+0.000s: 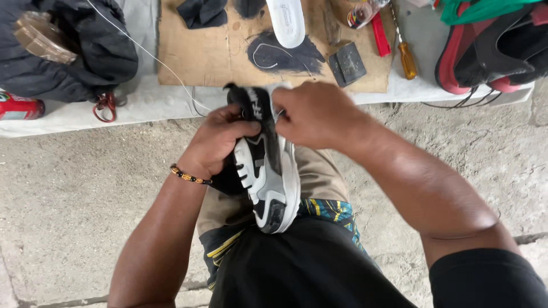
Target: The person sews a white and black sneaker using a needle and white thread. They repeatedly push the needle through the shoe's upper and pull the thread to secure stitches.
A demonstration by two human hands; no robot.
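A black, white and grey sneaker [268, 171] rests on my lap, its heel towards me and its toe pointing away. My left hand [214, 142] grips its left side near the tongue; a beaded bracelet is on that wrist. My right hand [314, 114] is closed on the shoe's top right edge near the toe. A thin white thread [151, 54] runs from the shoe up and left across the mat. What my right fingers pinch is hidden.
Ahead lies a cardboard sheet [211, 54] with a white insole [285, 20], black patches and a dark block [346, 64]. A screwdriver [406, 57], a red tool and red-black shoes [491, 51] sit at right. A dark jacket [74, 45] and red can [20, 107] lie at left.
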